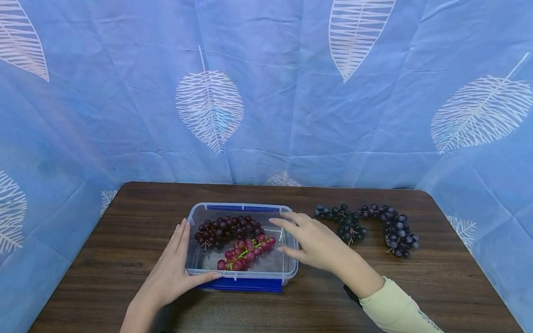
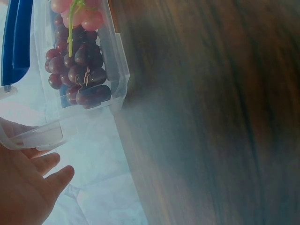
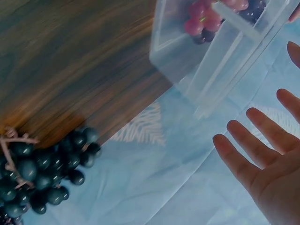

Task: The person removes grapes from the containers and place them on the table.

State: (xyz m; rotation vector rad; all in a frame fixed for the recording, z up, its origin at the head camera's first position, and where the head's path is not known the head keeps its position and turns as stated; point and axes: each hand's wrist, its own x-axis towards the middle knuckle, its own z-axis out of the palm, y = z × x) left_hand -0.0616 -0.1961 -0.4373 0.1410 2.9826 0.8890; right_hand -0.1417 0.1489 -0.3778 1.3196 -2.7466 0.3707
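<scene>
A clear plastic box [image 1: 260,275] with blue clips stands on the table. Inside it lie a dark red bunch of grapes [image 1: 226,230] and, closer to the front, a pinkish-red bunch of grapes [image 1: 244,254] with a green stem. My left hand [image 1: 168,272] rests against the box's left side, fingers straight, its thumb at the front rim. Over the right rim reaches my right hand [image 1: 319,243], fingers spread and holding nothing. In the right wrist view, those fingers [image 3: 251,140] appear apart from the box wall.
Right of the box lie a dark greenish bunch of grapes [image 1: 347,225] and a blue-black bunch of grapes [image 1: 399,233]. The brown wooden table [image 1: 248,318] meets a blue leaf-patterned cloth [image 1: 270,110] behind and at the sides.
</scene>
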